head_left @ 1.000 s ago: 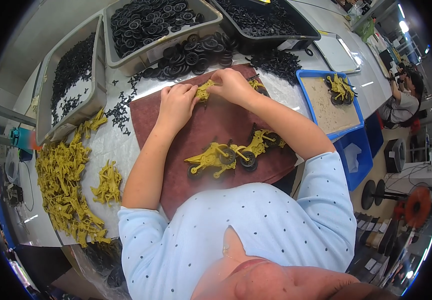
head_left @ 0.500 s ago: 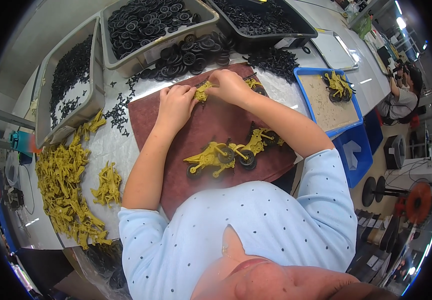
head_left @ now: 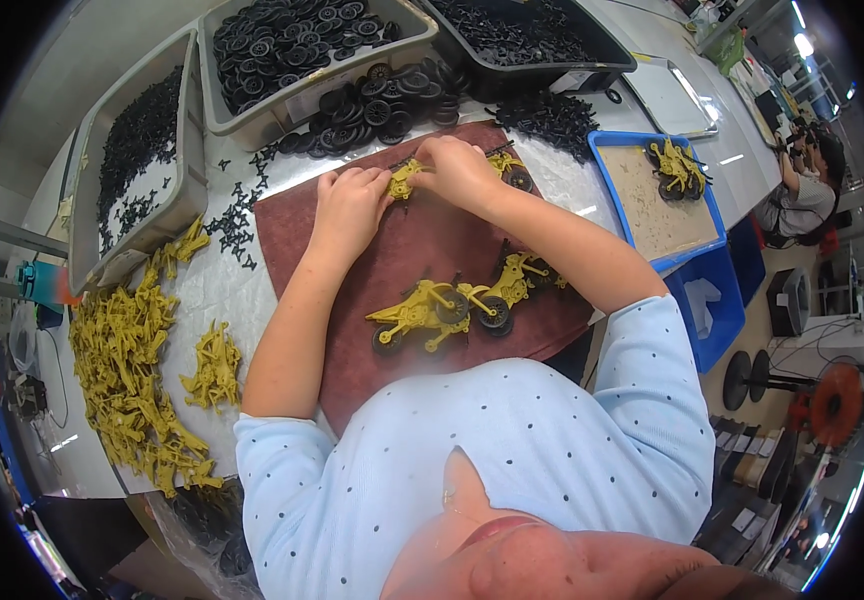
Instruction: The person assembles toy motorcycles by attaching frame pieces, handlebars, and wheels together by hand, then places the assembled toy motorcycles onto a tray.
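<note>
The left hand (head_left: 350, 205) and right hand (head_left: 455, 172) grasp a yellow plastic toy-motorcycle body (head_left: 401, 184) between their fingers, at the far part of a maroon cloth mat (head_left: 297, 240) on the white desk (head_left: 232, 295). The fingers obscure most of the body; its fittings cannot be identified. The right forearm (head_left: 562, 240) partly overlaps a yellow-and-black toy motorcycle (head_left: 518, 278). The upper view edge crops a grey plastic wheel bin (head_left: 252, 128)

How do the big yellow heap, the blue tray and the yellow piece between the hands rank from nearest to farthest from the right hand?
From the right hand, in the head view:
1. Yellow piece: at its fingertips.
2. Blue tray: to the right.
3. Big yellow heap: far left.
</note>
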Tool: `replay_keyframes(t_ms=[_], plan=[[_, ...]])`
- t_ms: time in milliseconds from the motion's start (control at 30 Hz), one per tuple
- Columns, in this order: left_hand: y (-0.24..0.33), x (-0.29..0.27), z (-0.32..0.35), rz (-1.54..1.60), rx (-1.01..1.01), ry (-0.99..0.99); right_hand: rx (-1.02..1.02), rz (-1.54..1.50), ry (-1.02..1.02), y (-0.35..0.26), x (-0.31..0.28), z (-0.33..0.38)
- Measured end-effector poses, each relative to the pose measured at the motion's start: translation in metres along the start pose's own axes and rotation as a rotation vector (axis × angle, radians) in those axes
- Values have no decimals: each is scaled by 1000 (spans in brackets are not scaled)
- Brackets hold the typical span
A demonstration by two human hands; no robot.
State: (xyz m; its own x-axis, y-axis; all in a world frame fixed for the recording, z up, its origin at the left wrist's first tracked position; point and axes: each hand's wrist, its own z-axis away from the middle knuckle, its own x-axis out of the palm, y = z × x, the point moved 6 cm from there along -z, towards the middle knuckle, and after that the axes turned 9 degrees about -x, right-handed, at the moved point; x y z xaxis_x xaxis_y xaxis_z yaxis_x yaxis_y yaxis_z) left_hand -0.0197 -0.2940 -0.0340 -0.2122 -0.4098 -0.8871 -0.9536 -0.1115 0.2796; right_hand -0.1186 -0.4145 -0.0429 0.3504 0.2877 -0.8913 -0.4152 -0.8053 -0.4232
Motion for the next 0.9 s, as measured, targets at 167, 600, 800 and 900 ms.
replay_keyframes(t_ms=[167, 600, 800, 900], plan=[[-3, 5, 1, 22, -7, 31, -16, 13, 14, -2, 1, 0], [4, 5, 1, 82, 23, 98, -43, -210, -85, 8, -7, -8], [0, -2, -2, 76, -1, -49, -90, -253, -79, 0, -9, -8], [-5, -22, 5, 103, -26, -54, -185, -278, -64, -16, -14, -11]])
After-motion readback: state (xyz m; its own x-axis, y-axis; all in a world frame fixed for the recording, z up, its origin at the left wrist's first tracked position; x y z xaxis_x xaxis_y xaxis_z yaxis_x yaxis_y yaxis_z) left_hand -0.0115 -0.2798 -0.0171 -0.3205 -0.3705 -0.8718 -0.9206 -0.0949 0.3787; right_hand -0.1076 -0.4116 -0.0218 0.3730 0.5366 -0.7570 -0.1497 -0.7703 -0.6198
